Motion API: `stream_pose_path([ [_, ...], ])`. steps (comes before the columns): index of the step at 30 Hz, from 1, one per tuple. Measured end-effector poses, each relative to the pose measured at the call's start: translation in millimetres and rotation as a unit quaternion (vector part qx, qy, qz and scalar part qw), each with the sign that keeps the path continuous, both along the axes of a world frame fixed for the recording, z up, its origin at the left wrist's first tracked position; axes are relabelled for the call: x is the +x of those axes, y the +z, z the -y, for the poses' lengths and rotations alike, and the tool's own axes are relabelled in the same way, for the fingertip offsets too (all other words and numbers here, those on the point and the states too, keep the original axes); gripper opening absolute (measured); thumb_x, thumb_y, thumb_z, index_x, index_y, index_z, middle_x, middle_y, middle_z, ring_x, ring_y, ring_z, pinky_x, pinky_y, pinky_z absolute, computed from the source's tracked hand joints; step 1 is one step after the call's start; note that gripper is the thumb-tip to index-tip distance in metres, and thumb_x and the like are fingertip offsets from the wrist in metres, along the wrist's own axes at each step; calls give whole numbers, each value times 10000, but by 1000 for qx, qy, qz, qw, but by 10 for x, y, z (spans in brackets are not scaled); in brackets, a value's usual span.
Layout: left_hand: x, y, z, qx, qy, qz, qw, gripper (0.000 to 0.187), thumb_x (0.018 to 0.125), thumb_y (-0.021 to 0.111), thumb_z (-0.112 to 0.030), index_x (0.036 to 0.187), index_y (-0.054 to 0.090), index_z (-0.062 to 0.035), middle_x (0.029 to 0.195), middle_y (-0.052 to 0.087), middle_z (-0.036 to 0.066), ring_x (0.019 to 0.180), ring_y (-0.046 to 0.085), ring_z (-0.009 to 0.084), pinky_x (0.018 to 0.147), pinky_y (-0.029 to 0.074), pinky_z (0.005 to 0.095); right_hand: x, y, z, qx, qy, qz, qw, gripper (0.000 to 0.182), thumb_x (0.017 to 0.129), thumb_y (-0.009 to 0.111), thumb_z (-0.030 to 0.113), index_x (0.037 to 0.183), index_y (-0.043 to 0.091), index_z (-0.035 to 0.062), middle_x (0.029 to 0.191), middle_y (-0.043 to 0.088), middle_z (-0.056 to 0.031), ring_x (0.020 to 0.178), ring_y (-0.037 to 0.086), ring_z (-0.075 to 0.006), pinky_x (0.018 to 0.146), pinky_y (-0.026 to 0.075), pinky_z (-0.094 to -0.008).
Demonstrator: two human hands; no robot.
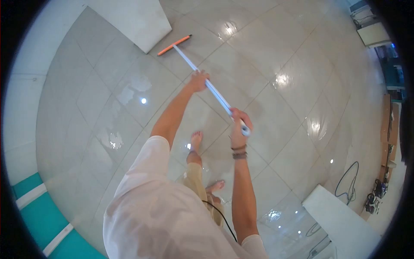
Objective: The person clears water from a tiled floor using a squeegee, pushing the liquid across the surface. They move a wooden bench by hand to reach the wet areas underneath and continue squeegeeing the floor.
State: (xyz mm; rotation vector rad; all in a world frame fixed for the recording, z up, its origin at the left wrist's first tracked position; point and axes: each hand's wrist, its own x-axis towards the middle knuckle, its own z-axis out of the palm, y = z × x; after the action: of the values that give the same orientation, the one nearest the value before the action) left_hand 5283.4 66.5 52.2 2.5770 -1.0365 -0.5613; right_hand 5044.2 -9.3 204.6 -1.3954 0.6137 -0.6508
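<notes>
A floor squeegee [222, 100] with a long pale pole slants across the middle of the head view. Its orange head [174, 45] rests on the tiles near the corner of a white block. Partway down the pole, my left hand [199, 81] is closed around it. My right hand [239, 123], bracelets at the wrist, grips the pole close to its rounded top end. Both arms reach forward, and my bare feet [196, 140] stand on the floor below the pole.
Wet patches shine on the tiled floor [267, 142]. A white block [138, 26] stands ahead at the left. Another white piece of furniture [340, 216] is at lower right, with a loose cable [354, 185] beside it. Teal and white panels [43, 216] lie at lower left.
</notes>
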Motion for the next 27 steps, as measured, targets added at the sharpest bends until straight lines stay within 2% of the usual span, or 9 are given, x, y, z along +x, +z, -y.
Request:
stream_pose_path([
  [2, -746, -98, 99, -64, -81, 50, 993, 238, 608, 655, -243, 790, 519, -175, 907, 490, 53, 966, 441, 304, 866, 291, 530, -799, 118, 61, 31, -31, -18, 999, 108, 799, 515, 69, 730, 535, -11, 844, 586, -104, 803, 524, -131, 716, 425, -259],
  [6, -2263, 52, 373, -202, -202, -60, 957, 232, 585, 668, -191, 766, 523, -180, 888, 509, -4, 897, 467, 229, 769, 311, 500, -2405, 471, 140, 52, -104, -11, 993, 93, 793, 510, 57, 725, 535, -2, 850, 571, -126, 820, 529, -166, 723, 441, -296],
  [9, -3546, 371, 567, -181, -224, -204, 936, 226, 627, 658, -301, 799, 544, -209, 948, 485, 45, 1024, 381, 290, 809, 244, 599, -3599, 1005, 240, 4, -152, -100, 983, 92, 770, 514, 68, 716, 527, -5, 858, 563, -129, 810, 516, -170, 807, 410, -376],
  [11, -4422, 643, 740, -153, -249, -269, 918, 246, 646, 648, -349, 815, 529, -216, 977, 455, 64, 1060, 325, 306, 804, 154, 689, -4379, 1343, 313, -25, -148, -135, 979, 220, 810, 461, 174, 826, 542, -31, 847, 516, -104, 854, 471, -167, 834, 374, -328],
  [16, -6252, 1232, 964, -164, -337, -362, 853, 259, 668, 614, -313, 864, 502, -186, 1018, 436, 110, 1074, 307, 369, 768, 129, 730, -5628, 2242, 123, -31, -251, -81, 964, 205, 802, 442, 184, 652, 417, 47, 677, 398, -35, 697, 406, -140, 876, 348, -434],
  [20, -6922, 1558, 961, -243, -366, -351, 827, 249, 614, 638, -269, 781, 518, -129, 837, 509, 106, 941, 436, 323, 790, 205, 683, -6102, 2636, -57, -50, -254, -23, 966, 258, 817, 435, 215, 605, 348, 98, 610, 323, -16, 668, 398, -151, 883, 343, -450],
  [22, -7232, 1474, 953, -334, -370, -283, 819, 227, 584, 640, -220, 731, 518, -97, 732, 515, 89, 865, 473, 288, 805, 298, 556, -5981, 2815, -151, -118, -386, 66, 912, 188, 728, 468, 187, 578, 431, 81, 537, 402, -48, 530, 410, -164, 526, 329, -262],
  [23, -7224, 1599, 889, -351, -368, -305, 805, 217, 575, 635, -198, 723, 516, -94, 726, 512, 93, 840, 475, 282, 780, 320, 498, -5764, 2930, -191, -187, -479, 14, 857, 178, 728, 486, 160, 582, 420, 83, 540, 382, -29, 520, 391, -153, 511, 314, -266],
  [27, -6475, 2123, 531, -419, -299, -290, 807, 192, 567, 614, -132, 709, 488, -102, 664, 478, 70, 720, 475, 256, 648, 341, 379, -5268, 3168, -226, -137, -455, 168, 863, 224, 733, 470, 182, 542, 379, 106, 502, 305, -9, 502, 352, -141, 504, 293, -268],
])
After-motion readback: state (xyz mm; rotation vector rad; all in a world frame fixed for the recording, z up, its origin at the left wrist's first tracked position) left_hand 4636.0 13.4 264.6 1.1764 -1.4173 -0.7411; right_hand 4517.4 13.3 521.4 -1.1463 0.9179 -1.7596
